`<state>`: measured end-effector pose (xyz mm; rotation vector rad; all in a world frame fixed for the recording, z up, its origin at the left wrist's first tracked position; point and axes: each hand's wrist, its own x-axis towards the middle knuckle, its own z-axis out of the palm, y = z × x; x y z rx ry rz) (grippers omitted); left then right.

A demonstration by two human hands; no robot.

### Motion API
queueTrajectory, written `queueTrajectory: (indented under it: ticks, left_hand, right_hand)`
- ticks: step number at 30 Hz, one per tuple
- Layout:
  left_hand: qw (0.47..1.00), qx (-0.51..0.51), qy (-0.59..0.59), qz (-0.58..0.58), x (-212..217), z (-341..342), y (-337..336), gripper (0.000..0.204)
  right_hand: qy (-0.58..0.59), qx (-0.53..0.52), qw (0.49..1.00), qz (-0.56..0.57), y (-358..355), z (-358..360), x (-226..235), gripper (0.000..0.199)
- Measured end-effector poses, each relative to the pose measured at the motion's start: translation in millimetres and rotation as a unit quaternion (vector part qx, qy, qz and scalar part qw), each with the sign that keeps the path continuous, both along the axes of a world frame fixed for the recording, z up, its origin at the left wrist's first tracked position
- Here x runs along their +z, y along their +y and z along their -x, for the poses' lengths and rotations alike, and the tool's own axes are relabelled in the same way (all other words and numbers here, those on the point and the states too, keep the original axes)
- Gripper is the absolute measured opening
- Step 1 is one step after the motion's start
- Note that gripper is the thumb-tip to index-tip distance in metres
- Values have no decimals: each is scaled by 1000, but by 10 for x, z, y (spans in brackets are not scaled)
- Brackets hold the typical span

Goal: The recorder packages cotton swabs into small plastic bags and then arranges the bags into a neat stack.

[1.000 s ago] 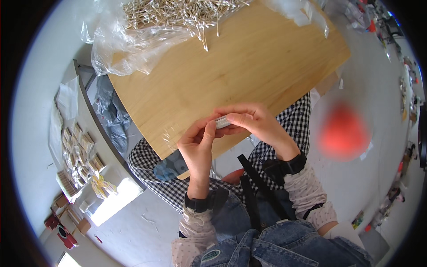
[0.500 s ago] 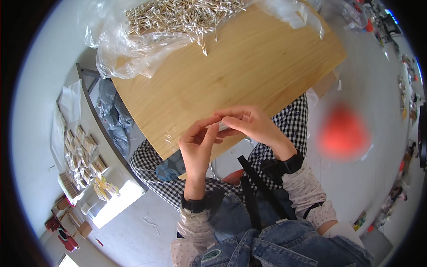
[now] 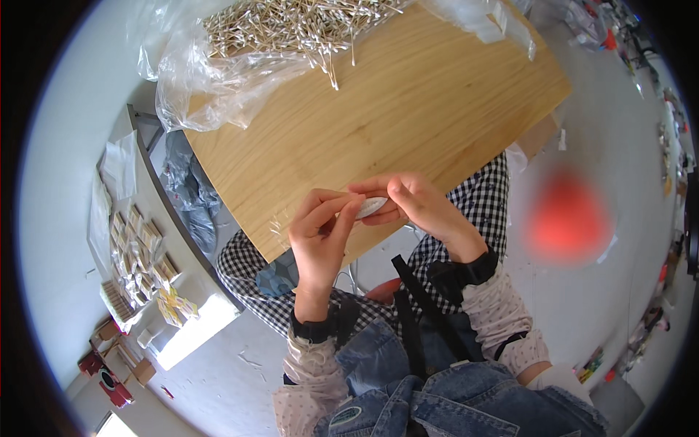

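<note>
Both of my hands meet over the near edge of the wooden table. Between them is a small white oval thing with a pointed end; its kind is not clear. My left hand pinches its left end between thumb and fingertips. Behind and under it curl the fingers of my right hand, touching it, while the right thumb is lifted off its face. At the table's far side, a big heap of cotton swabs lies on clear plastic sheeting.
More clear plastic lies at the far right of the table. On the left, a side table bears several small packs and yellow packets. Grey plastic bags sit below it. A blurred red object appears at the right.
My right thumb has lifted off the white thing and moved right, so more of its white face shows. My left hand has shifted slightly left, still pinching.
</note>
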<state>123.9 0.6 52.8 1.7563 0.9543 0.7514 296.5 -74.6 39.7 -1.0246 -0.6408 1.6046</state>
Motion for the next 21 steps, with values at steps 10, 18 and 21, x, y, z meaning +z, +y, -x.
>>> queueTrajectory:
  ticks: [10,18,21]
  left_hand:
    - [988,-32,-90,125,-150,14,19,23]
    - [985,37,-131,107,-108,-68,-80,20]
    - [997,31,-74,-21,-48,-20,-98,17]
  right_hand:
    - [-61,-74,995,-11,-5,99,51,32]
    - [-276,-192,930,-146,-14,214,16,14]
    - [-375,-188,888,-190,-9,228,95,8]
